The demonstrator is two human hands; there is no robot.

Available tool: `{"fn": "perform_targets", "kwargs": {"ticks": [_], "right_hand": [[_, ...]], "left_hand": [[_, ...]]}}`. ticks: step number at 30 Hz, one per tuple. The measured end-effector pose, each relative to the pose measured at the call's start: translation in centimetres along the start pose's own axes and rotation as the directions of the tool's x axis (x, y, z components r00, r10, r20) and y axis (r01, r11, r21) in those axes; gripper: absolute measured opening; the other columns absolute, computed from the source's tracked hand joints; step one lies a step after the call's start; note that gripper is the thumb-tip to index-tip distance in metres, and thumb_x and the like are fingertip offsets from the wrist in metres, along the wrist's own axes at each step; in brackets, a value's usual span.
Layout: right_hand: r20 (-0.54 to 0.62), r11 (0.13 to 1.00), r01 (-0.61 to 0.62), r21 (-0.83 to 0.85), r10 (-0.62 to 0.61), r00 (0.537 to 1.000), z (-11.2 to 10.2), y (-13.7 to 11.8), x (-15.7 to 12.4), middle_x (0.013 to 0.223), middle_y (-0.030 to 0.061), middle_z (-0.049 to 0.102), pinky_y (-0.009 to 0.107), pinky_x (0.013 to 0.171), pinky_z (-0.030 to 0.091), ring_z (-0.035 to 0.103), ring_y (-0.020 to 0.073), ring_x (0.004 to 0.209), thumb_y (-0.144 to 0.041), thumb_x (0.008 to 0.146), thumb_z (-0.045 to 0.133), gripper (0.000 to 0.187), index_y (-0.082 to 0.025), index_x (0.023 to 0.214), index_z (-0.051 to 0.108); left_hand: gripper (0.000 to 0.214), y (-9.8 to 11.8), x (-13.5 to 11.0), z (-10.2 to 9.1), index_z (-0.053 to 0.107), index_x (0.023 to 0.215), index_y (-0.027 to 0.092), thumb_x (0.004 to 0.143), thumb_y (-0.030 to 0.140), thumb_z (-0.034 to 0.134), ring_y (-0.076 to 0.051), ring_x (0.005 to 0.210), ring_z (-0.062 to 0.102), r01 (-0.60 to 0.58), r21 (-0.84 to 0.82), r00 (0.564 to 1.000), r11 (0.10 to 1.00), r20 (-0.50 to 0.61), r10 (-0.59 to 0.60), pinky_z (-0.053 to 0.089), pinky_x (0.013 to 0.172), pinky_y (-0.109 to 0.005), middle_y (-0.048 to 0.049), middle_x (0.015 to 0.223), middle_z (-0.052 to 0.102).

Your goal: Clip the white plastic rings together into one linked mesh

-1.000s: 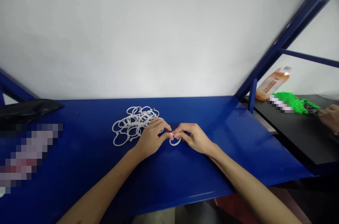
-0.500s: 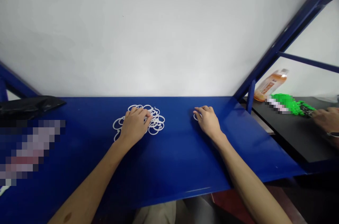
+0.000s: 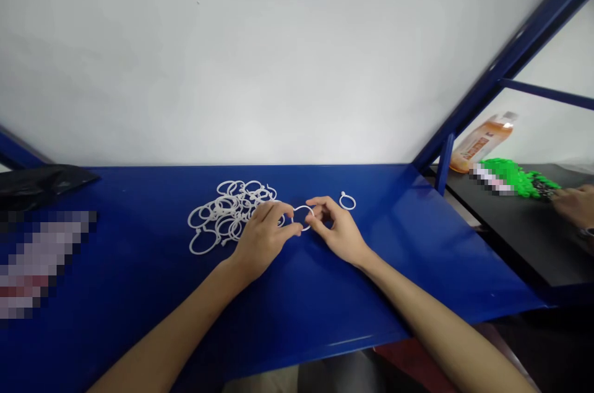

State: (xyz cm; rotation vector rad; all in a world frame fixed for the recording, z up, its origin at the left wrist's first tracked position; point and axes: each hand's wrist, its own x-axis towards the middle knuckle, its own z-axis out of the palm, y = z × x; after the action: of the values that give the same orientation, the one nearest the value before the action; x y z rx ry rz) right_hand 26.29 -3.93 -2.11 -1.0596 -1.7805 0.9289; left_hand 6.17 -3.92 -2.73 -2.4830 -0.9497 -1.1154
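Head view: pinching a thin white plastic-looking ring (image 3: pixel 304 207) narrowly between left hand (image 3: pixel 260 235) and right hand (image 3: pixel 341 235), seemingly working its ends together, next needing steady fingertip alignment.

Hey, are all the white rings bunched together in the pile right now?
No, one white ring lies by itself on the blue table, just beyond the right hand, apart from the pile.
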Motion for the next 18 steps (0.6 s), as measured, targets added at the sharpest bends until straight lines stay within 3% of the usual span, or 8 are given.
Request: {"fn": "perform_targets", "kwargs": {"ticks": [4,8,14,18], "right_hand": [[-0.020,0.999,0.012,-0.038,-0.013,1.000,-0.24,-0.02,0.06,0.077,-0.0029,0.060,0.025,0.064,0.047,0.058,0.0118,0.067,-0.029,0.096,0.054,0.026,-0.025,0.122,0.059],[-0.049,1.000,-0.011,-0.014,0.011,0.999,-0.43,-0.26,0.07,0.076,-0.0018,0.065,0.025,0.062,0.049,0.061,0.0119,0.065,-0.033,0.096,0.056,0.020,-0.023,0.110,0.065],[-0.006,1.000,-0.025,0.016,0.025,1.000,-0.02,-0.17,-0.04,0.076,-0.0005,0.069,0.027,0.064,0.051,0.064,0.0135,0.066,-0.037,0.095,0.059,0.019,-0.021,0.101,0.067],[-0.038,0.998,-0.023,0.056,0.026,0.999,-0.04,-0.28,0.01,0.077,0.0002,0.070,0.027,0.065,0.051,0.064,0.0137,0.067,-0.038,0.094,0.061,0.019,-0.021,0.099,0.068]], "left_hand": [[0.025,-0.65,-0.16,-0.09,0.069,0.102,0.028,0.096,0.012,0.051,-0.018,0.096,0.055,0.068,-0.057,0.998,0.996,-0.009,-0.068,0.051,0.084,-0.031,-0.0028,0.103,0.059],[0.027,-0.89,-0.19,0.12,0.057,0.124,0.023,0.097,0.018,0.052,-0.019,0.103,0.060,0.177,-0.141,0.984,0.974,0.006,-0.178,0.053,0.092,-0.035,-0.0056,0.109,0.062],[0.021,-0.72,-0.08,0.00,0.061,0.116,0.022,0.098,0.018,0.051,-0.019,0.102,0.062,0.167,-0.213,0.986,0.963,0.064,-0.157,0.053,0.091,-0.036,-0.0048,0.105,0.066],[0.028,-0.28,0.04,-0.45,0.058,0.122,0.021,0.096,0.015,0.049,-0.019,0.105,0.062,0.180,-0.290,0.981,0.940,0.123,-0.150,0.051,0.096,-0.037,-0.0060,0.110,0.066]]}}
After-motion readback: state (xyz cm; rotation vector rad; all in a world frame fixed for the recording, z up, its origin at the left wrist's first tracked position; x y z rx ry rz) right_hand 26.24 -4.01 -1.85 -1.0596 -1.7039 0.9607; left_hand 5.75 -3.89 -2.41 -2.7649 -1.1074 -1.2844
